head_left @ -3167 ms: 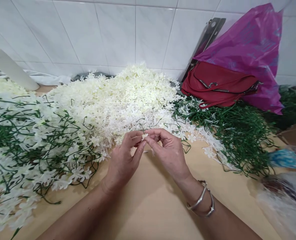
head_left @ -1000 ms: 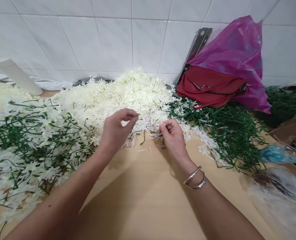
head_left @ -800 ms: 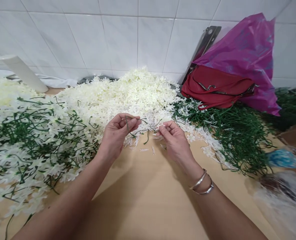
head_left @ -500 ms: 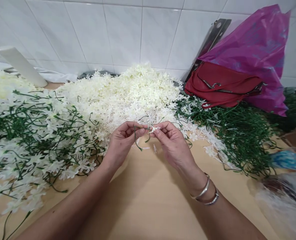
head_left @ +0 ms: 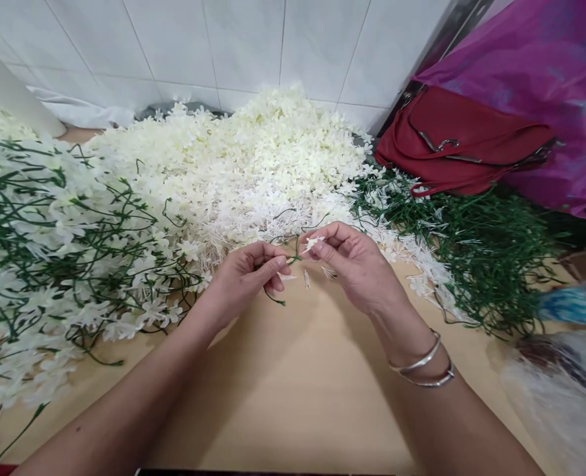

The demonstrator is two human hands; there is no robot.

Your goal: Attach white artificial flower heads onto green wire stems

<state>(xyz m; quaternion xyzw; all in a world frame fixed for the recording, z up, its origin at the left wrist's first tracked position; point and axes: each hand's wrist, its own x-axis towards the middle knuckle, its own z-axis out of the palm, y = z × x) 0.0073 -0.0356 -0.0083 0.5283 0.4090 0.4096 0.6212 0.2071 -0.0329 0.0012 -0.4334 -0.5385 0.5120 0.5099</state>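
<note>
A green plastic stem (head_left: 296, 258) is pinched between the thumb and fingers of the left hand (head_left: 249, 277), the grip closed on it. Its forked tip is pointed out past the left fingertips, toward the right hand (head_left: 359, 268), while the other end is curved down below the left fingers. By the right hand a small white artificial flower (head_left: 314, 244) is held between thumb and forefinger, the remaining fingers loosely curled. The flower is placed just beyond the stem's tip and slightly farther from the wearer, so the tip is nearer to the right hand's fingertips than to the left palm. Whether tip and flower are touching cannot be told, nor which way the flower's centre is faced. Below the flower, between the hands, loose white stamens (head_left: 307, 279) are scattered.
</note>
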